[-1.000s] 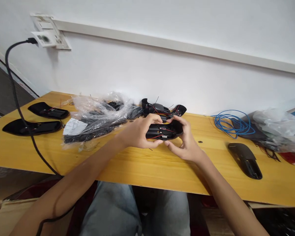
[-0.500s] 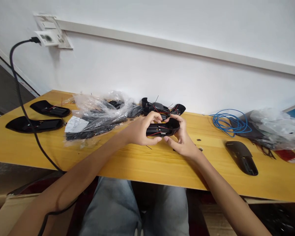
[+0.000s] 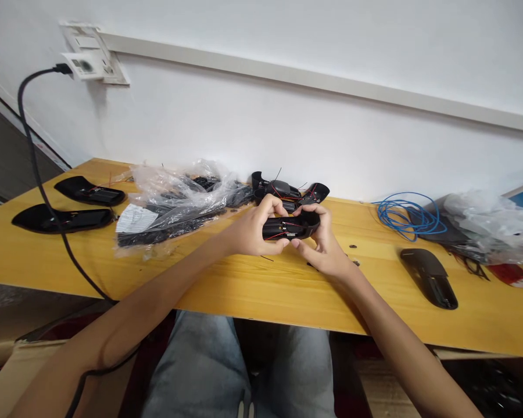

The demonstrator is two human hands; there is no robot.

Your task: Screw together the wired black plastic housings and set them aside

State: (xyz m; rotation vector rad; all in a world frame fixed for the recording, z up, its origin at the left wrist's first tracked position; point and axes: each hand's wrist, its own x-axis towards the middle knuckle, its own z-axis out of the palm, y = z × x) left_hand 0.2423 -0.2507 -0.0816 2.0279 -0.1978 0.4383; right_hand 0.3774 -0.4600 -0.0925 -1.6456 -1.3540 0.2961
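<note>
Both hands grip one black curved plastic casing (image 3: pixel 287 227) above the table, its hollow side facing me, with red wires and a small metallic part inside. My left hand (image 3: pixel 257 231) pinches its left end between thumb and fingers. Round the deeper right end, my right hand (image 3: pixel 322 241) has its fingers and thumb curled. A thin dark wire (image 3: pixel 267 258) shows just under the casing. Behind my hands, more black casings with red wires (image 3: pixel 283 188) lie against the wall.
Two black casings (image 3: pixel 63 219) lie at the left, crossed by a black cable (image 3: pixel 32 157). A clear plastic bag (image 3: pixel 178 203) of black parts is beside them. Rightward are a blue cable coil (image 3: pixel 407 217), a black mouse-shaped casing (image 3: pixel 427 276) and white plastic bags (image 3: pixel 488 217).
The held casing has tilted slightly and shifted a little to the right in my hands. Both hands keep their grip; the other things stay in place.
</note>
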